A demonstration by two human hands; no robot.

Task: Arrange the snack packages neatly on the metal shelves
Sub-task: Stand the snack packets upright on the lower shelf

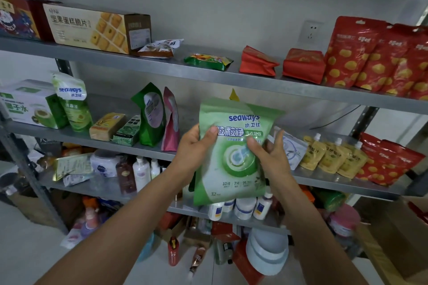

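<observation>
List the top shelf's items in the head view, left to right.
Dark red box, beige cake box, white snack packet, green packet, red pouch, second red pouch, red yellow-dotted bags.

two bare forearms (129, 215); bare left hand (193, 148) and right hand (272, 155).

We've got soft, kinda dim indoor light; the metal shelves (129, 62) bow at the edges and the bottom stuff's blurry.
</observation>
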